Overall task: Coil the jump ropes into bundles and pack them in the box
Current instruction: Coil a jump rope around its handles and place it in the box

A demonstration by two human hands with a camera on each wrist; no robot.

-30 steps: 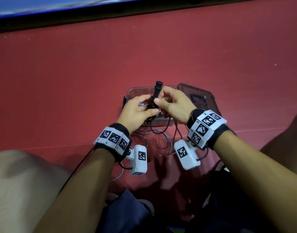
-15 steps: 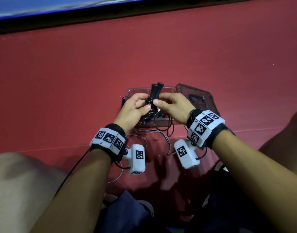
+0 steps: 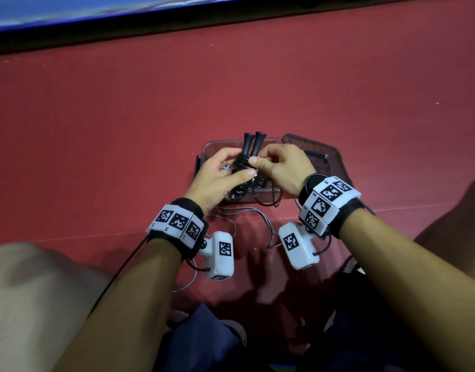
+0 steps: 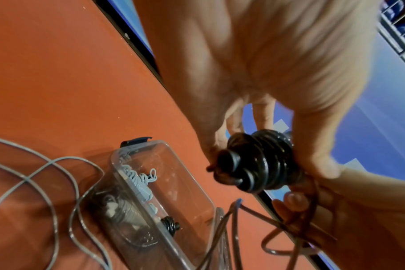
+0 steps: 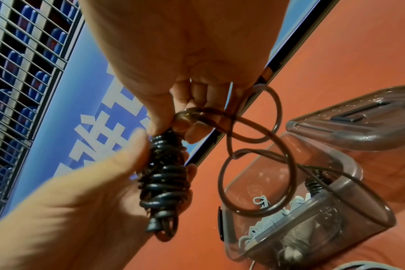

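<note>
A black jump rope (image 3: 244, 162) has its cord wound in tight turns round its two handles (image 3: 254, 142), which stick up side by side. My left hand (image 3: 220, 173) grips the wound bundle (image 4: 261, 162), thumb across the turns. My right hand (image 3: 278, 163) pinches the loose dark cord (image 5: 250, 124) at the top of the bundle (image 5: 164, 175); several slack loops hang below it. Under both hands stands the clear plastic box (image 3: 212, 146), open, holding a coiled grey rope (image 4: 139, 184) and a black bundle (image 4: 170, 222).
The box lid (image 3: 322, 154) lies to the right of the box. A loose grey rope (image 3: 247, 218) trails on the red floor (image 3: 231, 89) in front of the box, between my wrists. My bare knees frame the lower corners. A dark border and blue mat edge the far side.
The second handle has come up beside the first, so both now stand together. My right hand has carried the cord round the bundle, and my left thumb has shifted across the turns.
</note>
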